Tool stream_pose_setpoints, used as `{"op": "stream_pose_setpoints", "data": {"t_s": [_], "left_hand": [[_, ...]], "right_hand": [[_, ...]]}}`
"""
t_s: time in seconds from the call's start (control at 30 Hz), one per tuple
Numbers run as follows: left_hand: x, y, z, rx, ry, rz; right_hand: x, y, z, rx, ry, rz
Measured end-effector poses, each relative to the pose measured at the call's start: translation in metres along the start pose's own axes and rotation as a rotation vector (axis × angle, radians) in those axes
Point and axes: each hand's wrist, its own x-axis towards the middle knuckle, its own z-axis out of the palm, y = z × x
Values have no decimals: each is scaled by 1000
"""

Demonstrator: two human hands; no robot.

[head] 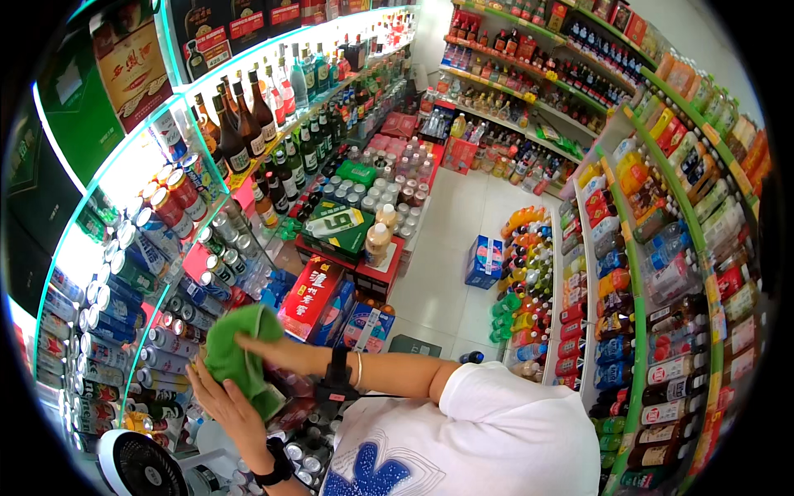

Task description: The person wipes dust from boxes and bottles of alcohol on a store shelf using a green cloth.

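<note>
A green cloth (239,347) is bunched between my two hands in front of the drink shelves. My right hand (273,350) reaches in from the right and presses onto the cloth, its fingertips partly hidden in the folds. From below, my left hand (226,406) holds the cloth's near side, fingers pointing up and left. A pale corner (275,397) shows at the lower edge of the cloth; what it belongs to is unclear. Just left of the hands, several drink cans (164,356) lie or stand in rows on the lit shelf.
A white fan (146,468) stands below my left hand. Boxed drinks, including a red carton (312,297), are stacked beyond my right hand. Glass bottles (232,139) line the lit shelf above. A blue carton (484,261) sits on the tiled floor beside grouped bottles.
</note>
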Motion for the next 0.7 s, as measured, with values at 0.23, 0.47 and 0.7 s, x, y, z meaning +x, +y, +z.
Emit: {"op": "stream_pose_setpoints", "data": {"t_s": [0.23,0.47,0.7], "left_hand": [[-23,4,0,476,-111,-34],[-6,-27,20,403,-11,86],[-2,-27,34,413,25,24]], "right_hand": [[3,-48,-29,609,130,-209],[-55,63,-6,-320,-11,-101],[-35,213,-106,-17,115,748]]}}
